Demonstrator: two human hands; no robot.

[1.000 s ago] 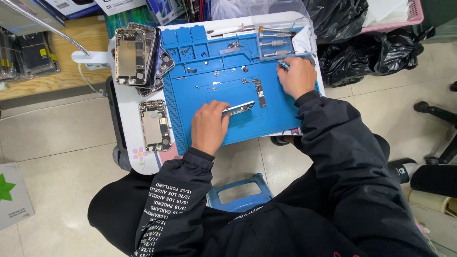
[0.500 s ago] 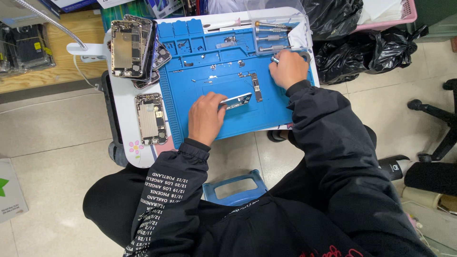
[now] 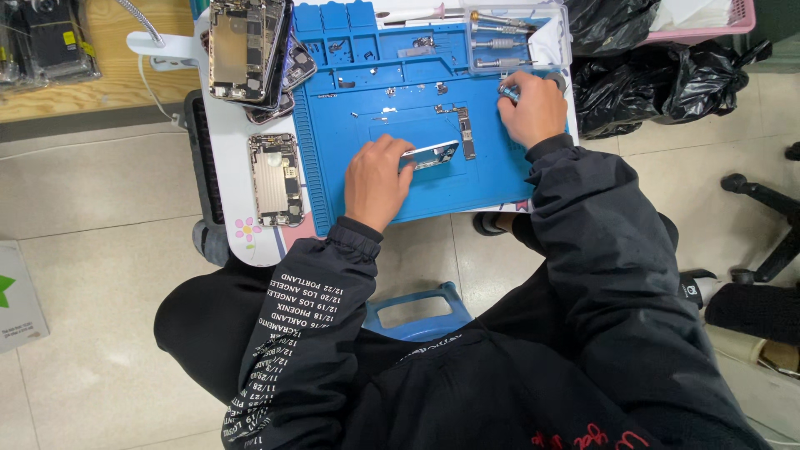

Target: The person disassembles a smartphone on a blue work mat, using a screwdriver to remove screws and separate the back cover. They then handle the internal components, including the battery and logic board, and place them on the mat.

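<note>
Left hand (image 3: 377, 182) clamped on a phone frame (image 3: 431, 153), held tilted over the blue mat (image 3: 333, 167) near its front edge. Right hand (image 3: 530, 107) closed round a small tool (image 3: 507, 92) by the mat's right edge, just below a clear tray w/ screwdrivers (image 3: 508, 40). Opened phone (image 3: 274, 179) lies left of mat.

Both hands curled, left hand (image 3: 377, 182) nearer, right hand (image 3: 531, 107) extended farther.

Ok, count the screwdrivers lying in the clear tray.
3 show in the clear tray at the mat's far right corner: top screwdriver, middle screwdriver, bottom screwdriver. The right hand just below may hide another.
</note>
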